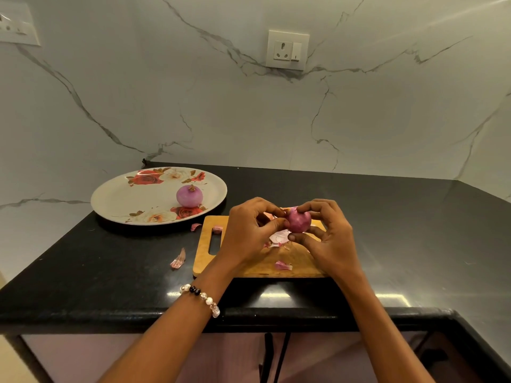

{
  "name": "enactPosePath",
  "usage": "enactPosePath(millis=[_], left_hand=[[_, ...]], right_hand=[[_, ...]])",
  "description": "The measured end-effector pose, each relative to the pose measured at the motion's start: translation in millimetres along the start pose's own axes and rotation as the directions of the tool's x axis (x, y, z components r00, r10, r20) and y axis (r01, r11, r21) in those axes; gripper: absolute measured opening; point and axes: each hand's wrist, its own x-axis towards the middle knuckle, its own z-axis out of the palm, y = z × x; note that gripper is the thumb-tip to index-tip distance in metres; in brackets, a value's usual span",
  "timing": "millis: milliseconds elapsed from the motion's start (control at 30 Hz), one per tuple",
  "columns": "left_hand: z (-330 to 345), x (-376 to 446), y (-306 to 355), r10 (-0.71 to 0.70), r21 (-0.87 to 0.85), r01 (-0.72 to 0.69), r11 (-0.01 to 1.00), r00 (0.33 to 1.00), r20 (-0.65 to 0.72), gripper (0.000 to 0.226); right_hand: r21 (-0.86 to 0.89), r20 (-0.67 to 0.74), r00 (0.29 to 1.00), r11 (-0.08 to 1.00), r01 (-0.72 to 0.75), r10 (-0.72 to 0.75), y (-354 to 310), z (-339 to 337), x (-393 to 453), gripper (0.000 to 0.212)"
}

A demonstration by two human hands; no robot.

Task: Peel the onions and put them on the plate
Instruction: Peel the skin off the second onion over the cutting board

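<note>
My right hand (329, 239) gripped a small, round red onion (299, 220), fingers curled over its top and far side, thumb pressed beneath it. Its skin read smooth and purple-pink. My left hand (249, 233) met the onion on its left side, thumb and forefinger pinched together at the skin there; whether a strip of peel lay between them I could not tell. A beaded bracelet (201, 298) of pale and dark round beads sat on my left wrist.

Directly below my fingers lay a rectangular wooden cutting board (260, 268), light-grained, with a slotted handle at its left end. Thin, papery pink peel scraps (282, 265) rested on it, some under my hands, one nearer to me.

Left of my fingers, off the board, a curled peel piece (178, 259) lay on the black, glossy, speckled stone counter (110, 272), and a smaller one lay near the board's far left corner.

Farther left and beyond, a large oval plate (124, 200), cream with red rose prints, sat on the counter. One peeled onion (189, 196), pale purple and smooth, stood on it near its right rim.

Behind everything rose a white marble-veined wall carrying a socket plate (287, 49).
</note>
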Motion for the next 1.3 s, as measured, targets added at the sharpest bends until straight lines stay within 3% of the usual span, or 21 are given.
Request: enactPosePath(millis=[267, 367, 567, 767, 1300], left_hand=[[1.1, 0.3, 0.7, -0.074, -0.036, 0.075, 0.997, 0.997, 0.028, 0.013], [0.9, 0.2, 0.1, -0.081, -0.056, 0.085, 0.995, 0.995, 0.054, 0.009], [2.5, 1.9, 0.2, -0.075, -0.05, 0.078, 0.996, 0.995, 0.069, 0.012], [1.8, 0.7, -0.6, -0.172, -0.11, 0.182, 0.977, 0.98, 0.102, 0.023], [4.0, 0.6, 0.2, -0.097, -0.054, 0.103, 0.993, 0.991, 0.097, 0.015]], right_hand=[[-0.082, -0.005, 0.999, 0.995, 0.053, -0.054, 3.8, 2.3, 0.7, 0.049], [-0.068, -0.009, 0.998, 0.996, 0.064, -0.065, 2.7, 2.1, 0.7, 0.057], [0.034, -0.046, 0.999, 0.999, -0.012, 0.014, 1.4, 0.0, 0.4, 0.062], [0.014, -0.045, 0.998, 0.999, -0.033, 0.034, 2.5, -0.6, -0.2, 0.062], [-0.028, -0.028, 0.999, 0.999, -0.032, 0.031, 4.4, 0.5, -0.2, 0.062]])
